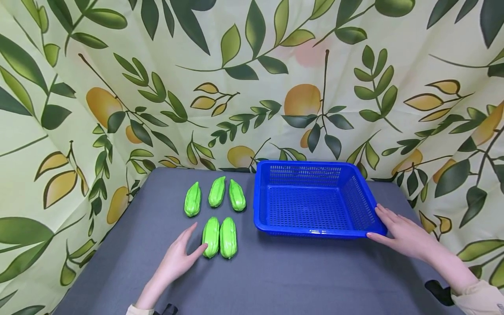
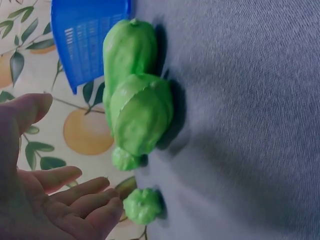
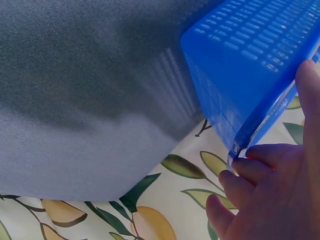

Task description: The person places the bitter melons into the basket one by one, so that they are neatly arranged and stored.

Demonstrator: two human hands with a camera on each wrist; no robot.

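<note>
Several bright green, elongated, ribbed fruits lie on the grey cloth at the left. Two are side by side nearer me, a left one [image 1: 211,237] and a right one [image 1: 228,238]; the others, such as the far-left fruit [image 1: 192,200], lie behind them. My left hand [image 1: 176,258] is just left of the near pair, thumb apart from spread fingers, holding nothing. In the left wrist view its palm [image 2: 45,205] shows beside the fruits. My right hand [image 1: 405,234] touches the near right corner of a blue perforated basket [image 1: 261,229], thumb at the front rim, fingers along the side.
The grey cloth-covered table [image 1: 275,280] ends at a leaf-and-fruit patterned curtain [image 1: 252,109] behind and at both sides. The basket stands at the table's back right, its perforated floor visible inside.
</note>
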